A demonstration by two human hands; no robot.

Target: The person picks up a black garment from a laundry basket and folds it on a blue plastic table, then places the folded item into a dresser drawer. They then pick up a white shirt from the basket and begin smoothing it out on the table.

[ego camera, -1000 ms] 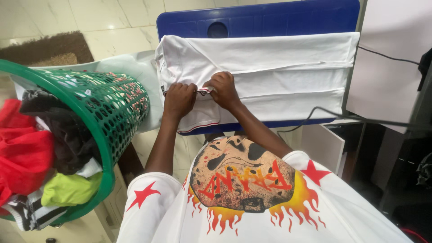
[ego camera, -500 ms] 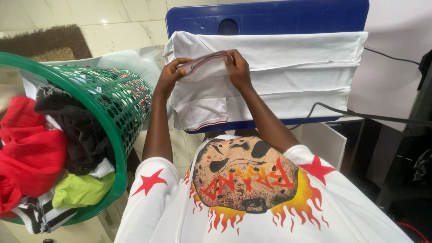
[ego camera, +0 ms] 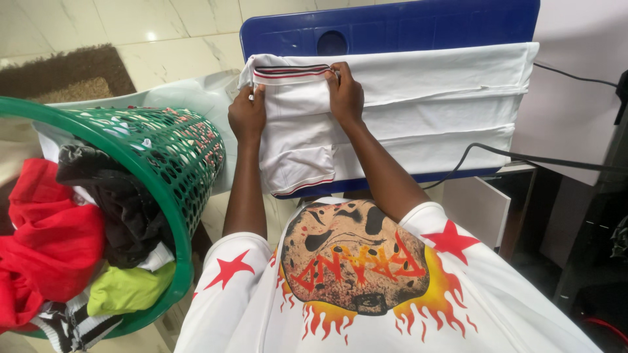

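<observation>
Both hands pinch the striped collar edge (ego camera: pixel 291 70) of a white shirt (ego camera: pixel 366 117) spread on a blue board (ego camera: pixel 392 26). Left hand (ego camera: pixel 246 114) grips the collar's left end, fingers closed over the cloth. Right hand (ego camera: pixel 345 95) clamps the collar's right end, thumb under, fingers on top. Collar runs taut between the two grips. Shirt body hangs below and extends right of the right hand. Green laundry basket (ego camera: pixel 163 196), full of clothes, sits left of the left hand. Black cord (ego camera: pixel 523 157) trails right.

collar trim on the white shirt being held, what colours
Red and dark stripes on the collar trim of the white shirt, in the head view.
</observation>
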